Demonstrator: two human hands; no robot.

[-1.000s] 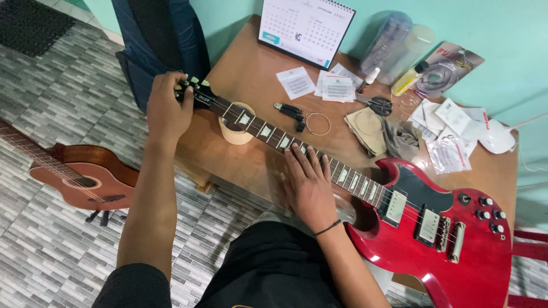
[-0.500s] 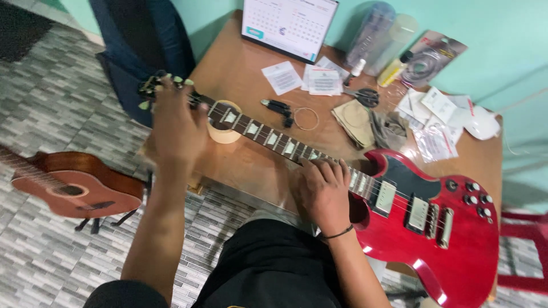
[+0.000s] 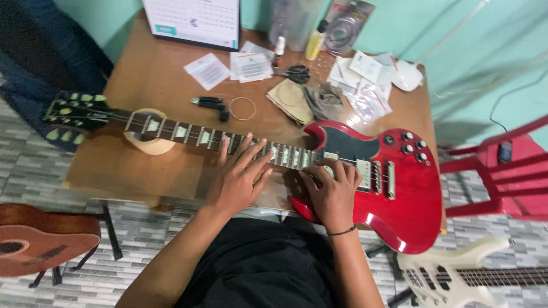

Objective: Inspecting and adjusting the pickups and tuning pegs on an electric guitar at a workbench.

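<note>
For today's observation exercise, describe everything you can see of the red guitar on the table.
The red guitar is a glossy, double-horned electric lying flat, face up, across the wooden table. It has a black pickguard, two metal-covered pickups, four dark knobs, a dark fretboard with pale block inlays, and a black headstock with greenish pegs pointing left. A roll of tape props the neck. The left hand lies flat on the frets; the right hand rests where neck meets body.

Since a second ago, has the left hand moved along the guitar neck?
Yes. The left hand has left the headstock and now lies flat on the neck past the tape roll, close to the red body.
</note>
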